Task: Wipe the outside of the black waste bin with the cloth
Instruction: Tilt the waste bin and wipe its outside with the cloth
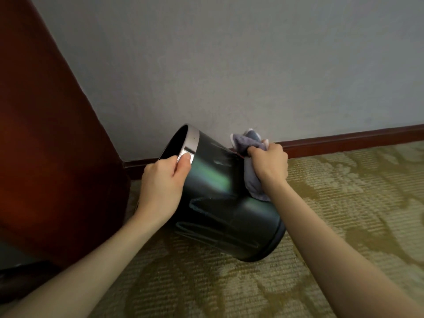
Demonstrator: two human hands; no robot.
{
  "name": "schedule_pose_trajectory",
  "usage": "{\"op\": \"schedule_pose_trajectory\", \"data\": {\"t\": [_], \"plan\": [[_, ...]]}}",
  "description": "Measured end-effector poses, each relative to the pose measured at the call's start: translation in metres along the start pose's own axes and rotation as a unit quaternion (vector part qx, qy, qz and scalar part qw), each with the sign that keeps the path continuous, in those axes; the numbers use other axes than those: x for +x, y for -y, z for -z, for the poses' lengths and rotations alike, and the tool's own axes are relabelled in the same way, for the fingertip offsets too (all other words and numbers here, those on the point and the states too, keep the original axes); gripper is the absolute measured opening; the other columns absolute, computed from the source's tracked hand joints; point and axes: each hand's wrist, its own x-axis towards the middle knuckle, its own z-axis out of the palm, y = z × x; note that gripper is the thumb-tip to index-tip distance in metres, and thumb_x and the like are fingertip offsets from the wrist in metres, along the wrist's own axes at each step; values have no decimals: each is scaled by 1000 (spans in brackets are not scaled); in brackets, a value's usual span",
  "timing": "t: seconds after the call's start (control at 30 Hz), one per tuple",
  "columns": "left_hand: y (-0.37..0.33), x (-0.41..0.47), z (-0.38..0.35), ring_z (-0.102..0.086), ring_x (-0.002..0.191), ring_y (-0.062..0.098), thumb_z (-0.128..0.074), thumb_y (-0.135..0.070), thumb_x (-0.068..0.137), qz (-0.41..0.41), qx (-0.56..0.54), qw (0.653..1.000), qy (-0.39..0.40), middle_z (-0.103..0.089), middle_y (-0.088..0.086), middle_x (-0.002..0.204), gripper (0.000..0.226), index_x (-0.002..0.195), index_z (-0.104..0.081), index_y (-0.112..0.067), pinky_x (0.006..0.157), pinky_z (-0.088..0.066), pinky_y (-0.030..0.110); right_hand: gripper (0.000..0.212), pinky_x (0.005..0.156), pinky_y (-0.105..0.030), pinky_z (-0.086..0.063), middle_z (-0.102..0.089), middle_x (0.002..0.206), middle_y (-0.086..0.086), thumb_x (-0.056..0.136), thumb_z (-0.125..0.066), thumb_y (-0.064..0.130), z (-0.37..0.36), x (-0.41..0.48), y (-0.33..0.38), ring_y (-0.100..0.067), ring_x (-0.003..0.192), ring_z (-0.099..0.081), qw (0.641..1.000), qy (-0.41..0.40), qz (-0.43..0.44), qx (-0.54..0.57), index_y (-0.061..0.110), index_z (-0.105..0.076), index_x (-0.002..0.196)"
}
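The black waste bin (220, 203) with a silver rim band is tilted, its mouth up and to the left, its base low on the right over the carpet. My left hand (163, 182) grips the rim, thumb on the silver band. My right hand (269, 165) is closed on a bunched grey cloth (251, 157), which is pressed against the bin's far right side. Part of the cloth hangs below my fist along the bin wall.
A grey wall (229, 65) with a dark red skirting board (344, 142) runs right behind the bin. A large reddish-brown wooden panel (46, 134) stands on the left. Patterned beige carpet (321, 226) covers the floor.
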Motion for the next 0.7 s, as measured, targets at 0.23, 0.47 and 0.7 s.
{"op": "schedule_pose_trajectory", "data": {"t": [0.23,0.47,0.7], "plan": [[-6,24,-6,-43,55,27,-39,-32,97,-13,-8,996,86,-39,3,50,50,53,-38,-10,56,-32,40,20,74,-34,-34,-61,104,-1,84,-49,35,-8,-67,-21,-20,87,-54,982,-143,44,119,28,-52,102],[-22,31,-8,-46,57,33,-42,-25,98,-89,-16,984,153,-43,11,49,48,51,-33,-17,56,-29,38,29,78,-33,-33,-54,113,-3,85,-50,24,0,-73,-36,-28,102,-54,982,-165,57,76,19,-51,113],[-23,22,-12,-41,46,24,-40,-26,98,-116,-46,981,146,-42,10,48,48,56,-41,-2,50,-31,41,15,72,-35,-37,-59,85,-2,82,-53,29,18,-40,-25,-31,87,-56,994,-90,4,61,17,-56,91]]}}
